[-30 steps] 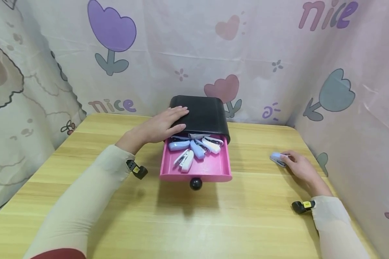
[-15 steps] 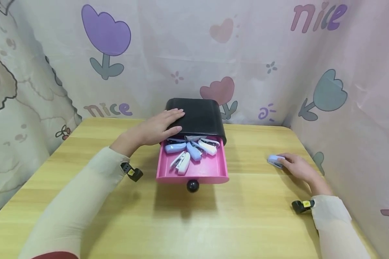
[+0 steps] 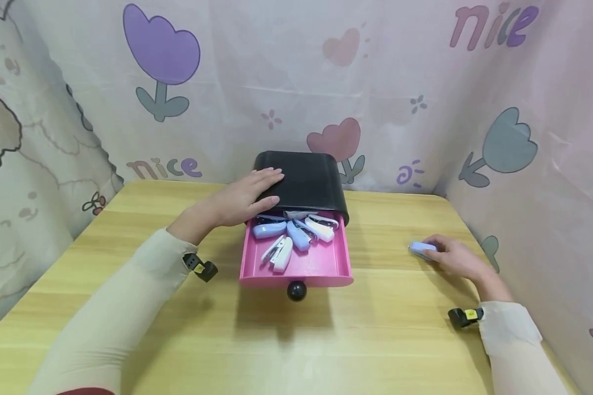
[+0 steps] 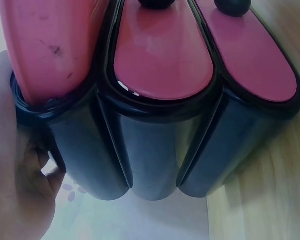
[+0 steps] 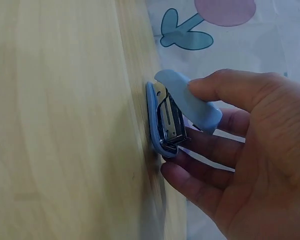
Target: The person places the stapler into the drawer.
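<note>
My right hand (image 3: 457,257) pinches a small light-blue stapler (image 5: 195,102) close over the table at the right. Its thumb lies on the upper arm of the stapler, with fingers behind; the metal staple channel shows between the parted halves. My left hand (image 3: 234,198) rests with extended fingers on the top left of a black drawer unit (image 3: 306,175). The top pink drawer (image 3: 321,267) is pulled out. Inside lie two blue staplers (image 3: 270,229) and two white staplers (image 3: 283,255), with a pale item (image 3: 301,214) partly hidden at the back.
Below the pulled-out drawer, two more pink drawers (image 4: 162,55) are closed, seen sideways in the left wrist view. A round black knob (image 3: 297,291) juts from the top drawer's front. Patterned curtains (image 3: 257,71) hang behind the wooden table (image 3: 385,340) and along its sides.
The blue stapler has turned slightly in my right hand and now lies more crosswise in the head view. My left hand keeps its place on the unit; the head view shifts slightly.
</note>
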`<state>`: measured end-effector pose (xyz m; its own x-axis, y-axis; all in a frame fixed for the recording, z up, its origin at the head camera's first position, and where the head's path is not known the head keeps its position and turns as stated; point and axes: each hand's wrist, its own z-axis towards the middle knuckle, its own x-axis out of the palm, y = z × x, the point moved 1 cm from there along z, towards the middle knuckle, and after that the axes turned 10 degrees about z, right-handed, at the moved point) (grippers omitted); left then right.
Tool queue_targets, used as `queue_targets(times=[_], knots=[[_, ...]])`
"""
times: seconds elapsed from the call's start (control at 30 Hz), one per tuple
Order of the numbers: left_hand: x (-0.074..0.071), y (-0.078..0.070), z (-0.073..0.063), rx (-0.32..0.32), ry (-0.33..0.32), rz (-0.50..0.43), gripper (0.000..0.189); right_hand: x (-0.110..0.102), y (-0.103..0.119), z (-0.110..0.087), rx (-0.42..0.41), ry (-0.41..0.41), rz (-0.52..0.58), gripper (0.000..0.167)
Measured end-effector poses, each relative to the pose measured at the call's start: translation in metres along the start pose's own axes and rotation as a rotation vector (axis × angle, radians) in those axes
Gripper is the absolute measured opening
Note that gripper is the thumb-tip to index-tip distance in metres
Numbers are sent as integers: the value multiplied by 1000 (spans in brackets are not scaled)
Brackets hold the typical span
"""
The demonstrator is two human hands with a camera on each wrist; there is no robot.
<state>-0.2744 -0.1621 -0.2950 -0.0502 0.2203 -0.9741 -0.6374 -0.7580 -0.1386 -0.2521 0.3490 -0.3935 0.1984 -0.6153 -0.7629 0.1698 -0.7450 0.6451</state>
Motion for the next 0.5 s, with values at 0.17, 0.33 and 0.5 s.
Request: queue_targets(times=[0.17, 0.33, 0.5], knots=[[-2, -2, 1, 4, -2, 1, 68, 2, 4, -2, -17, 12, -27, 46], [-4, -3, 1, -1, -10, -2, 67, 3, 8, -1, -68, 29, -54, 50], [-3, -4, 2, -3, 1, -4, 67, 7, 10, -1, -81, 20, -64, 49]])
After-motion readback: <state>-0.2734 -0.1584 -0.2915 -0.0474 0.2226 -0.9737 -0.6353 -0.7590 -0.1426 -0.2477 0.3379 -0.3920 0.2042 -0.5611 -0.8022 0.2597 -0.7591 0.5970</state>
